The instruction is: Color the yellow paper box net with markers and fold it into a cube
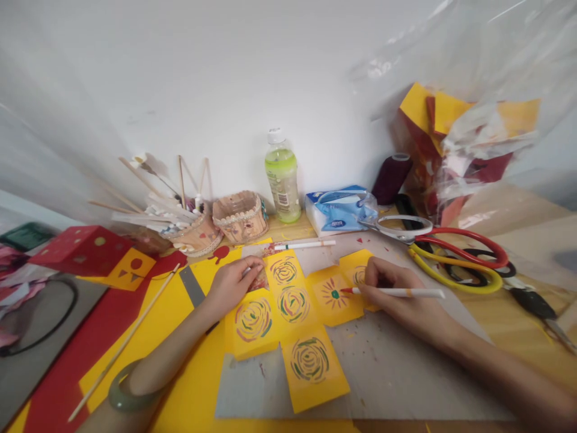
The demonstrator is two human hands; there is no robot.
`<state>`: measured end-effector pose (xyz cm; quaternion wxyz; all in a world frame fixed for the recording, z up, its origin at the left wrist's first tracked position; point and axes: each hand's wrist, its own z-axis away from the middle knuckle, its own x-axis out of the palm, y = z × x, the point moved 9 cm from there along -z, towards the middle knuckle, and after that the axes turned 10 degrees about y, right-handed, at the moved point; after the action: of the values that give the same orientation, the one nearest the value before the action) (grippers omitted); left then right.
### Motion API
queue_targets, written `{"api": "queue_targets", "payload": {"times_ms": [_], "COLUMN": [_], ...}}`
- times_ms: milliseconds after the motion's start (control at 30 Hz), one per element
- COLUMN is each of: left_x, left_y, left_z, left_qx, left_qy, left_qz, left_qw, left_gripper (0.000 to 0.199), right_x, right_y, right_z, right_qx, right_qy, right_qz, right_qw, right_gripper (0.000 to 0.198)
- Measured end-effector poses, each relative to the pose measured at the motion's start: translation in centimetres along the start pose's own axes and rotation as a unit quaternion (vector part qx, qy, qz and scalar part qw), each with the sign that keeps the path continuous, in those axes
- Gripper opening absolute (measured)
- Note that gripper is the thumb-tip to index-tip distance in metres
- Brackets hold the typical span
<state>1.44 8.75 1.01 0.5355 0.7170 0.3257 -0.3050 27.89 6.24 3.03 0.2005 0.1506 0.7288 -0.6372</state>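
Observation:
My right hand (392, 285) grips a slim white marker (419, 293) whose red tip touches a yellow cross-shaped paper cutout (293, 331). Under the tip is a drawing of a green dot with red and dark rays. Swirled rings in green, red and dark strokes mark the other squares. My left hand (234, 282) rests at the cutout's left edge, fingers curled; a small pale thing shows between them, too unclear to name. A second white marker (306, 245) lies just behind the cutout. Beneath is a grey board (387, 373).
Behind stand a bottle (282, 180), a tissue pack (340, 210), a small basket (241, 216) and a holder of cotton swabs (193, 234). Scissors (464, 246) lie at right. Leftward are a wooden stick (126, 340), yellow and red sheets and a red box (85, 255).

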Motion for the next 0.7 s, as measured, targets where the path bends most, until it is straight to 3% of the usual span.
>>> {"api": "queue_targets", "payload": {"times_ms": [367, 700], "left_x": [0.11, 0.12], "left_y": [-0.13, -0.06], "left_z": [0.05, 0.05], "left_qx": [-0.006, -0.002], "left_qy": [-0.004, -0.003], "left_qz": [0.004, -0.003], "left_qw": [1.000, 1.000], "left_gripper": [0.024, 0.023], "right_x": [-0.90, -0.46], "right_y": [0.11, 0.88], "right_z": [-0.30, -0.24], "right_qx": [0.006, 0.010], "right_qy": [0.033, 0.021], "right_qz": [0.015, 0.004], "right_qw": [0.999, 1.000], "right_gripper": [0.027, 0.027]}}
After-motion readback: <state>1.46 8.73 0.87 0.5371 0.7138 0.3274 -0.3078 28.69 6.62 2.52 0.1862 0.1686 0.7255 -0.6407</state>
